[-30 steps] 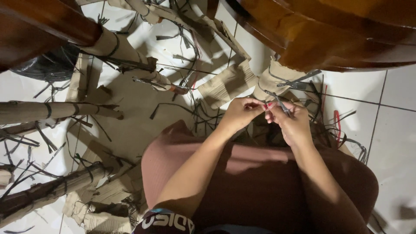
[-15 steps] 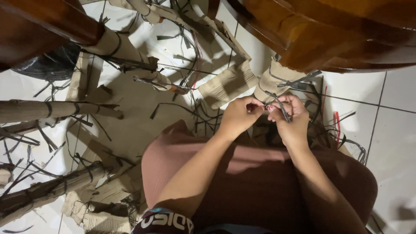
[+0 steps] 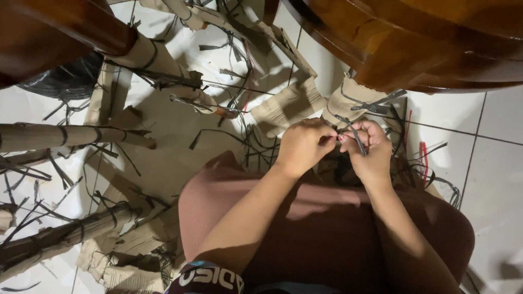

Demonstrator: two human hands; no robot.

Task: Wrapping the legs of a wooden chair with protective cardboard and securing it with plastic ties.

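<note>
The strip (image 3: 357,139) pinched between the left hand (image 3: 305,146) and the right hand (image 3: 370,149) is dark grey to black. The right hand's fingernail is painted pinkish red. The leggings (image 3: 327,228) are plain dusty mauve-brown. The cardboard tubes (image 3: 71,135) are tan, banded with black ties. The floor tiles (image 3: 493,190) are white with dark grout lines. The wooden furniture (image 3: 436,43) is glossy reddish brown. One red strip (image 3: 424,155) lies on the tiles.
</note>
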